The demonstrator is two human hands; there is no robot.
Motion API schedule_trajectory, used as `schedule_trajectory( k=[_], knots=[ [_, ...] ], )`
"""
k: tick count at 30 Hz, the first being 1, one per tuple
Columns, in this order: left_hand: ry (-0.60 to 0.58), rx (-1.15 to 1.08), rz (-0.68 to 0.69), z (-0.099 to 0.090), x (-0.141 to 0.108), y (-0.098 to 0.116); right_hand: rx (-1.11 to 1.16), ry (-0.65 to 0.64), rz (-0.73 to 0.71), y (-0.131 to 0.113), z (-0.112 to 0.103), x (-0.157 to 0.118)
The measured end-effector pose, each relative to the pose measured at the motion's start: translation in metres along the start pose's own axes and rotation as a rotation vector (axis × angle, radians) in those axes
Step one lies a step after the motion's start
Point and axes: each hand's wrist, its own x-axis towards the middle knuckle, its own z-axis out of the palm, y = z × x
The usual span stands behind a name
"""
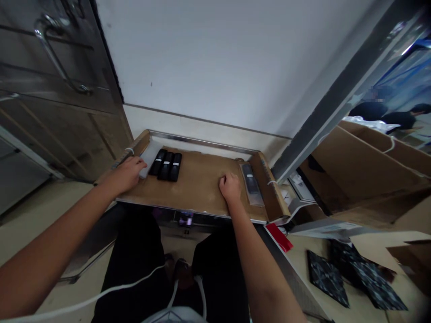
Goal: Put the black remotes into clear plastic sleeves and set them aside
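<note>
My left hand (129, 172) is at the left end of a cardboard-lined tray (202, 188), its fingers closed on the edge of a clear plastic sleeve (148, 160). Just right of the sleeve, three black objects with small white labels (166, 166) lie side by side. Resting on the cardboard at the right, my right hand (230, 185) has curled fingers, and whatever they may hold is hidden. Beyond it, a black object in a clear sleeve (249, 179) lies beside the tray's right cardboard wall.
A pale wall (208, 67) rises behind the tray, with a metal door handle (57, 58) at the left. Large cardboard boxes (363, 170) stand at the right. Dark patterned pieces (328, 278) and a red item (279, 237) are lower right. People are visible far right.
</note>
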Motion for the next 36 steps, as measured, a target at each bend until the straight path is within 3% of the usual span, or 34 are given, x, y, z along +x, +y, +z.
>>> schedule_trajectory(
  k=[3, 9, 17, 29, 33, 36],
  knots=[
    [-0.047, 0.102, 0.019, 0.001, -0.002, -0.01, 0.005, -0.001, 0.011, 0.0, 0.0, 0.0],
    [-0.157, 0.264, 0.024, -0.001, 0.005, -0.006, 0.019, 0.014, -0.012, 0.001, 0.0, -0.001],
    [-0.061, 0.298, -0.029, -0.009, 0.005, 0.013, 0.003, 0.022, -0.01, 0.001, -0.001, 0.0],
    [-0.19, 0.437, 0.04, -0.01, 0.006, 0.011, 0.053, 0.036, -0.013, 0.004, 0.004, 0.001],
    [-0.113, 0.479, 0.061, -0.011, 0.007, 0.013, 0.056, 0.035, -0.002, 0.004, 0.004, 0.001],
    [0.078, 0.387, 0.007, -0.014, 0.006, 0.022, 0.046, 0.034, -0.007, 0.003, 0.003, 0.001]
  ],
)
